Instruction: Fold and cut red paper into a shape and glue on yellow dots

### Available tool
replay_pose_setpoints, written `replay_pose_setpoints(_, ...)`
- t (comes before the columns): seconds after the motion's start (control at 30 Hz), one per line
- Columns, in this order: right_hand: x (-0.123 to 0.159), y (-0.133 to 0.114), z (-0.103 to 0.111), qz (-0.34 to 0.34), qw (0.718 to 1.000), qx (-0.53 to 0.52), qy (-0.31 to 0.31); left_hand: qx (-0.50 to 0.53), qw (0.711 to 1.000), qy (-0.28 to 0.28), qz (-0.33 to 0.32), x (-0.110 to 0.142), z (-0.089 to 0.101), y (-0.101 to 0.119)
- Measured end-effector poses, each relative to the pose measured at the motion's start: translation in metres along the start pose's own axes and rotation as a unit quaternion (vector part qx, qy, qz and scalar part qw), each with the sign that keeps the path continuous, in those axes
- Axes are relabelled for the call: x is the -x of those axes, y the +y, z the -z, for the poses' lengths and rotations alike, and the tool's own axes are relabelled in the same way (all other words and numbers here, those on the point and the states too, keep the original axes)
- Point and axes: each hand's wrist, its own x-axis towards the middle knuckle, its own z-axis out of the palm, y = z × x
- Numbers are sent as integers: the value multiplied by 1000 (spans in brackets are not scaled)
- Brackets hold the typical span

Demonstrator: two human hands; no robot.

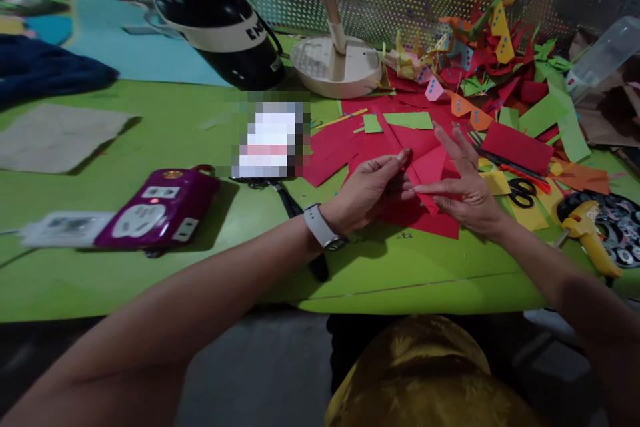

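A folded red paper piece (425,163) lies on more red paper sheets (340,147) on the green table (200,267). My left hand (367,190), with a grey watch on the wrist, pinches the near fold of the red piece between thumb and fingers. My right hand (463,180) rests on the same piece, its fingers spread and pressing it flat, the index finger pointing left along the crease.
A pile of folded coloured paper shapes (480,47) sits at the back right, with green strips (555,113). Black scissors (523,192), a yellow glue gun (593,237), a white fan base (336,65), a black helmet (215,13) and a purple pouch (160,210) are also on the table.
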Motion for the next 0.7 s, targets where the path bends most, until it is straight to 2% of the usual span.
replay_pose_setpoints(0.07, -1, -1, 1, -6, 1000, 2, -10, 0, 1000, 4, 5, 0, 0, 1)
replay_pose_setpoints(0.27, 0, -1, 1, 0, 1000, -4, 24, 11, 999, -7, 31, 1, -3, 1)
replay_pose_setpoints(0.47, -1, -2, -3, -36, 999, 5, 31, 11, 1000, 19, 14, 1, -5, -2)
replay_pose_setpoints(0.7, -1, -7, -5, -63, 997, 19, 29, -5, 1000, -5, -25, 1, -3, -9)
